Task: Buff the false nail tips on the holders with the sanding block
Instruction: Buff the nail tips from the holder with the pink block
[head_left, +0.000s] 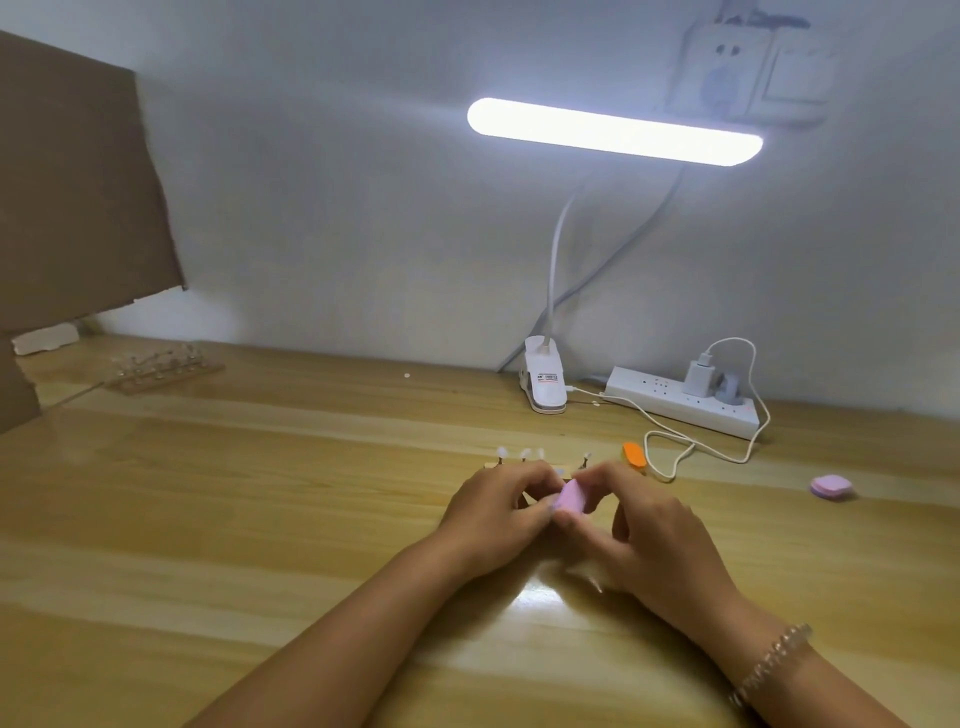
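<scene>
The left hand (498, 514) and right hand (657, 530) meet, fingers curled together on the pink sanding block (572, 498). It looks light and spongy, best pinched by its edges. Just beyond stand the false nail tips (525, 454) on holders (585, 461), likely thin and flexible.

My left hand (493, 514) and right hand (660, 540) are bare, and so are both forearms behind them. Just behind my right hand, a bracelet (774, 662) of small, pale, glassy beads circles the wrist.
</scene>
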